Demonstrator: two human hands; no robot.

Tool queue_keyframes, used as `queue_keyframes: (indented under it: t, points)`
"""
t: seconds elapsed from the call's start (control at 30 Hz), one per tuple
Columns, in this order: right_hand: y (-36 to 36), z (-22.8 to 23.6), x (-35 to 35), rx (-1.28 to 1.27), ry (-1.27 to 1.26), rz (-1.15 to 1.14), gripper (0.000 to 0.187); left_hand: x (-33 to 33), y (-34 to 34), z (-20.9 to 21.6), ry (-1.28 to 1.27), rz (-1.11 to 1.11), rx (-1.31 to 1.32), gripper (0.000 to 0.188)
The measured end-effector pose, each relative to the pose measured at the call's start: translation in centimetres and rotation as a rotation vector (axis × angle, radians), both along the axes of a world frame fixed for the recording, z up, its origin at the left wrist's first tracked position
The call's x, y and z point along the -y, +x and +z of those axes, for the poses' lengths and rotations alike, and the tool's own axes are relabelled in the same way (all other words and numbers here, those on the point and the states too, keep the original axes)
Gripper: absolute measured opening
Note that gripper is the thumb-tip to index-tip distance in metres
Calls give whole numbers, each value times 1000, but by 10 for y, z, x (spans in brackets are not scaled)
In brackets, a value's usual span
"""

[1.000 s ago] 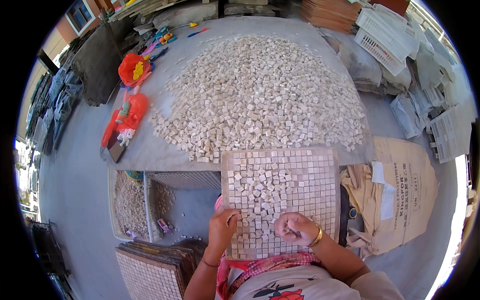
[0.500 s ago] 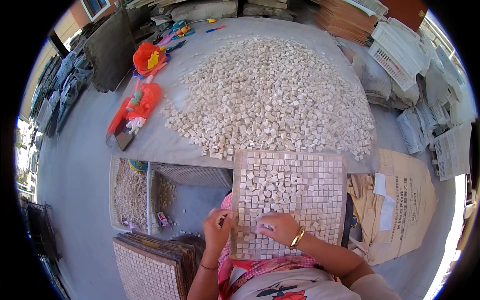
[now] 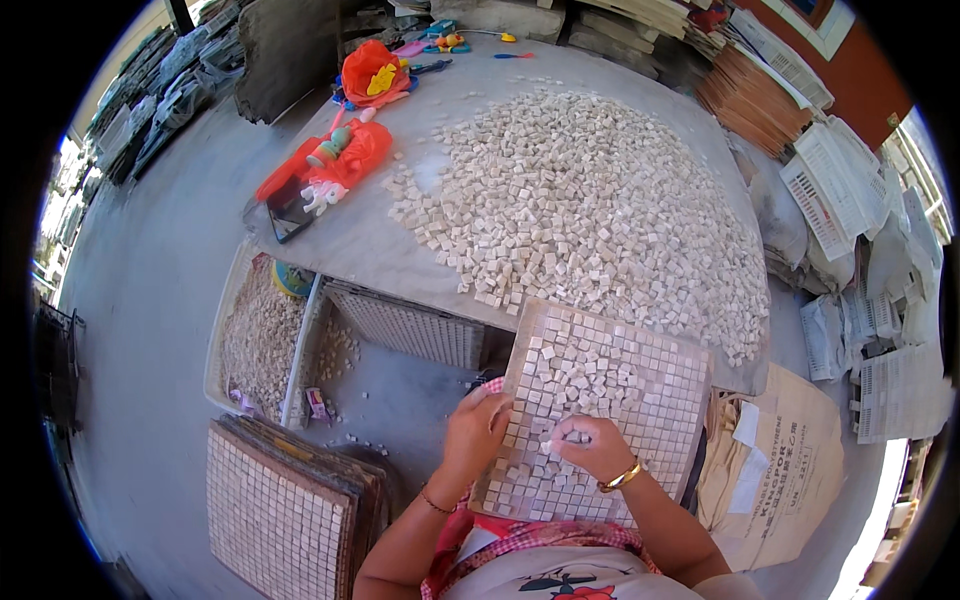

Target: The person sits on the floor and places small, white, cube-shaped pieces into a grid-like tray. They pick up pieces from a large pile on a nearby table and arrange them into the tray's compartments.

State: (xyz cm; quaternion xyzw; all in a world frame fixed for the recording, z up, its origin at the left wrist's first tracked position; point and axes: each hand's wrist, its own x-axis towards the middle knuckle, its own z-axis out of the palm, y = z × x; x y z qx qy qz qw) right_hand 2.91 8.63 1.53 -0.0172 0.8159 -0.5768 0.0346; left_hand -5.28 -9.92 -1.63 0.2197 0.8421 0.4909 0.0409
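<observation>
A square grid board [image 3: 668, 390] lies tilted over my lap, its cells mostly filled with small pale stone cubes. Loose stone cubes [image 3: 585, 378] are heaped on its upper middle. My left hand [image 3: 474, 436] is closed at the board's left edge, fingertips on the rim; its palm side is hidden. Over the lower middle of the board, my right hand [image 3: 598, 450], with a gold bangle at the wrist, has thumb and forefinger curled into a pinch. A pale stone cube [image 3: 549, 446] shows at those fingertips.
A big pile of stone cubes [image 3: 590, 210] covers the table ahead. Red plastic bags [image 3: 375, 150] and a phone [image 3: 288, 212] lie at its left. Lower left are a white crate [image 3: 213, 350] of cubes and stacked filled boards [image 3: 265, 510]. Cardboard [image 3: 800, 450] lies right.
The whole view has turned, so the board and table appear rotated clockwise. My right hand stays over the board, its thumb and finger now showing a clearer pinch. My left hand remains at the edge.
</observation>
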Motion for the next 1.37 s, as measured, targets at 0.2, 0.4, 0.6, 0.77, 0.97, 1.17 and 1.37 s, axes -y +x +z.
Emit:
queue_keyframes:
  t: [0.2,0.4,0.6,0.77,0.97,1.17,1.37]
  points:
    - [21,5,-26,400,-1163,-76,24,-13,14,-10,-124,-2,-281,20]
    - [1,-1,-26,425,-949,-125,24,-20,20,-5,-166,29,-290,13]
    - [-37,1,-17,29,88,-132,15,-23,14,-6,9,109,-11,12]
    - [-53,-10,-21,-154,554,-33,11,-12,8,4,213,188,389,9]
    - [-51,-19,-11,-99,906,41,13,4,-3,10,1096,200,1081,6]
    - [-53,-18,-1,-87,941,16,16,-1,-6,7,947,106,1067,2]
    - [-58,-13,-3,-8,824,-15,18,-9,-18,5,409,39,745,9]
